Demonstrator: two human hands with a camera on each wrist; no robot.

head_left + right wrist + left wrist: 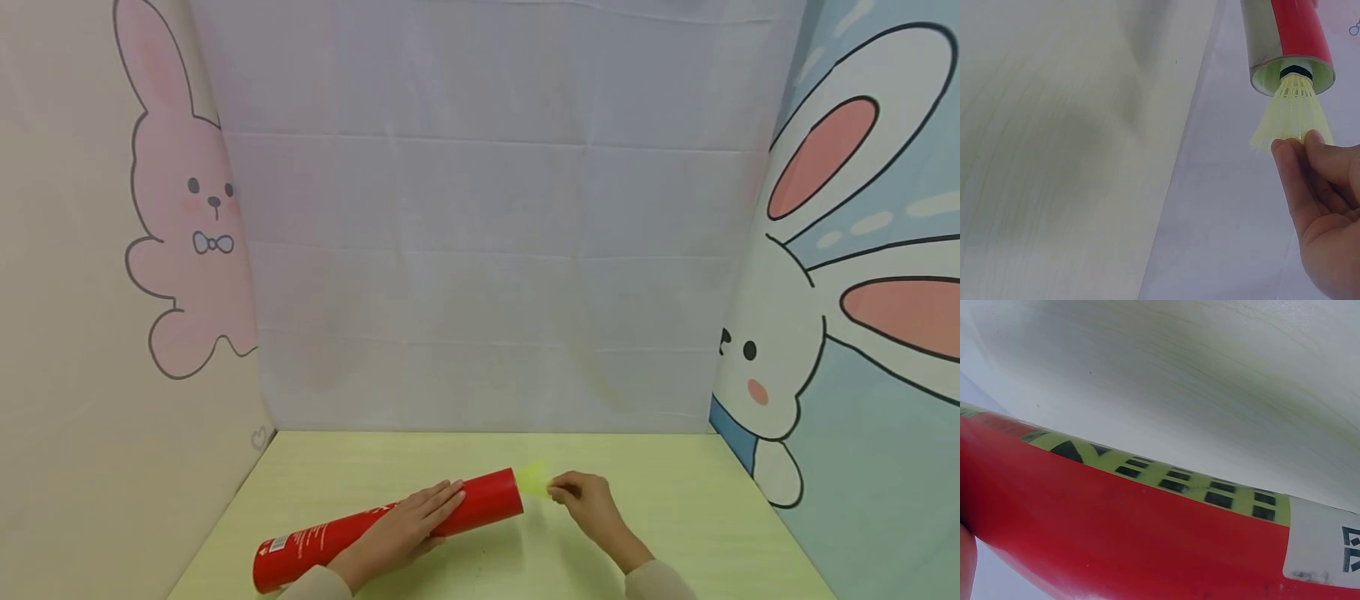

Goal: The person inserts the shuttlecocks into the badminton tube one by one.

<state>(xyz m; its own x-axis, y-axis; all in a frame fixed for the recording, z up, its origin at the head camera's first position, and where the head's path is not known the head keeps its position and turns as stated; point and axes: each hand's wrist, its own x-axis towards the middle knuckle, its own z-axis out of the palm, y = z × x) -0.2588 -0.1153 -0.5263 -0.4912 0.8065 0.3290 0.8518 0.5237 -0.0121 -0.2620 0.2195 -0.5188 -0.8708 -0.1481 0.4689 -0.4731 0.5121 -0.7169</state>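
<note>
A long red shuttlecock tube [483, 500] is held aslant above the table, its mouth end higher and to the right. My left hand [412, 529] grips it around the middle, fingers over the top. At the open mouth is a yellow shuttlecock [1294, 109], its cork end with a dark band just inside the tube and its skirt outside. My right hand [588, 500] pinches the skirt's rim between thumb and fingertips. In the left wrist view the tube's red side [1116, 519] shows a yellow-green strip with dark lettering; most of that hand is out of frame.
The pale yellow-green table [675, 500] lies beneath both hands. A white cloth [487, 250] hangs behind its back edge. Walls with a pink rabbit drawing [187, 217] and a white rabbit drawing [780, 367] flank it left and right.
</note>
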